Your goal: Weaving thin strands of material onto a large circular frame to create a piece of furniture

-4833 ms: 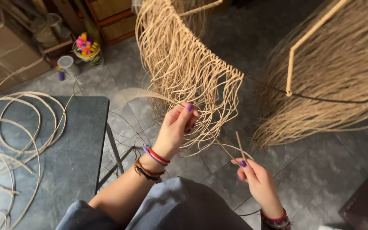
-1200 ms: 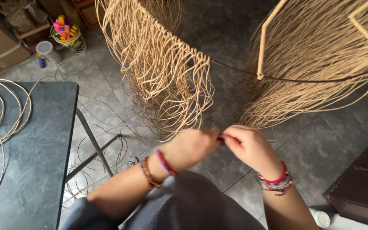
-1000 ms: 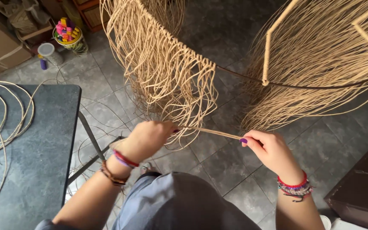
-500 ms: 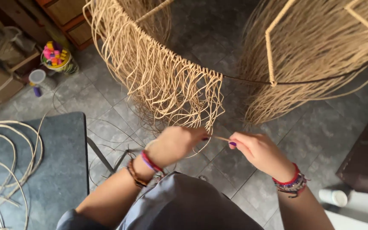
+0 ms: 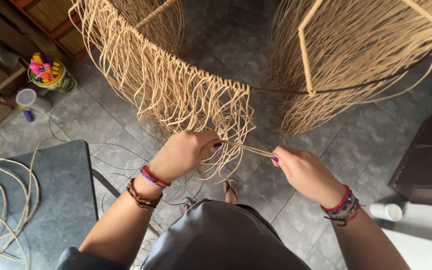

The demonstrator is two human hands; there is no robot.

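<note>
The left hand is closed in a loose fist around one end of a thin tan rattan strand, its fingers pinching the strand just below the fringe of a hanging frame of knotted tan rattan strands. The right hand grips the strand's other end, fingers closed tight on it, so the strand runs taut and nearly level between the two hands, above the grey tiled floor. A second fringed rattan frame with a pale wooden rod hangs to the right. Coiled pale cane loops lie at the left edge of the dark grey tabletop.
</note>
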